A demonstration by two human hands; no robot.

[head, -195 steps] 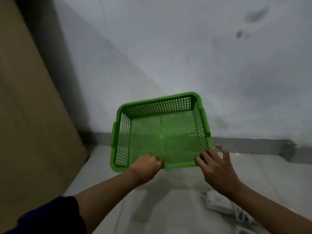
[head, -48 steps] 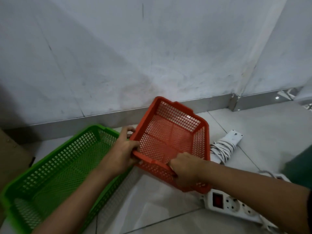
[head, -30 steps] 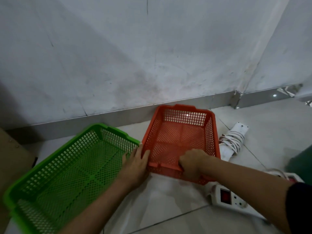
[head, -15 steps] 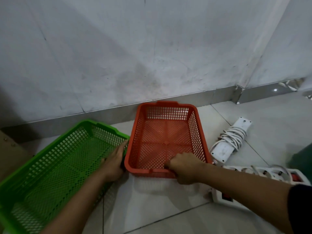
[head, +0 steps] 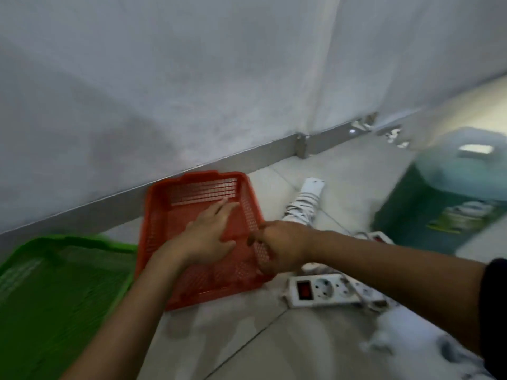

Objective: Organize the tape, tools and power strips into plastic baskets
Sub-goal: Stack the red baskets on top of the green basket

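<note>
Green plastic first: the green basket (head: 57, 292) lies on the floor (head: 247, 338) at the left, empty as far as the blurred frame shows. Touching or just beside its right rim sits the orange basket (head: 197, 242), its far end close to the metal skirting (head: 247, 160) at the foot of the wall, and nothing lies in it either. So the baskets look set out and the sorting itself is not yet begun.

The left hand (head: 208, 237) rests flat and spread inside the orange basket, gripping nothing. The right hand (head: 279, 248) is curled over that basket's right wall and seems to hold it.

The goods wait to the right: a white power strip (head: 323, 290) with a red switch just beside the orange basket's near corner, and a second strip (head: 304, 207) wrapped in its cord farther back. No tape or tools are in view. Bare tile lies open toward the person; the wall shuts off the far side.
</note>
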